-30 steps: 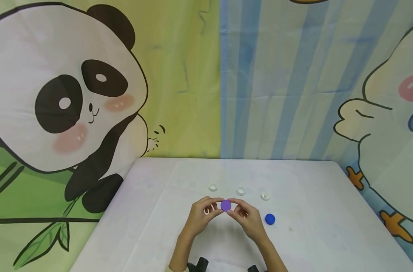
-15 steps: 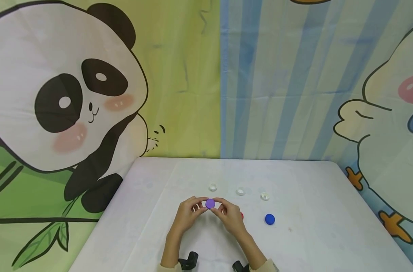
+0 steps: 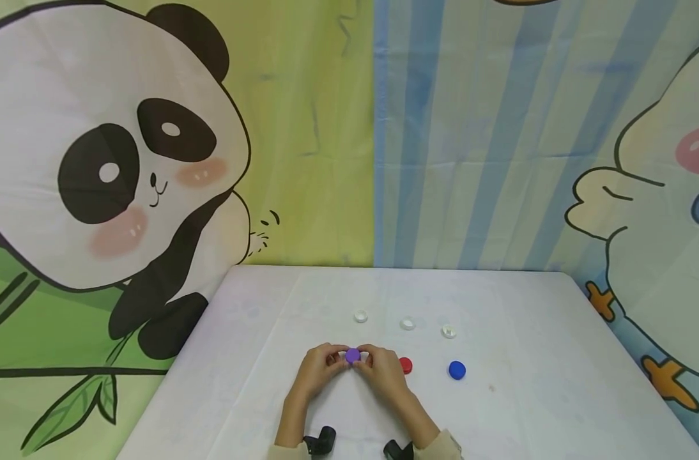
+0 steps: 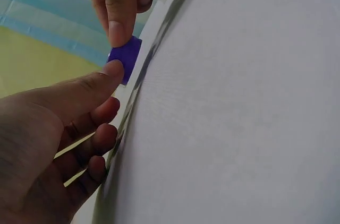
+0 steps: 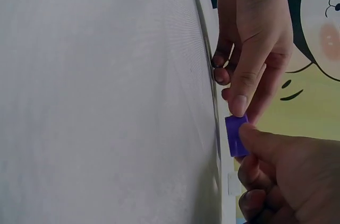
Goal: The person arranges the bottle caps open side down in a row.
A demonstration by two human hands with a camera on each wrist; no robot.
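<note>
Purple at the centre: pinching a cap [image 3: 353, 356] over the counter [image 3: 528, 383], left hand [image 3: 317, 370] at one side, right hand [image 3: 385, 374] at the other, by thumb and forefinger. Holding it with forearms [image 3: 294, 412] apart and wrists turned inward, spare left fingers [image 4: 104, 138] loosely bent, clear of the cap. Just beside the right hand, a red cap [image 3: 406, 365]; farther right, a blue cap [image 3: 457, 370]. Beyond the hands, three pale rings [image 3: 448, 331] in a spaced row. Behind, a panda backdrop [image 3: 68, 70].
</note>
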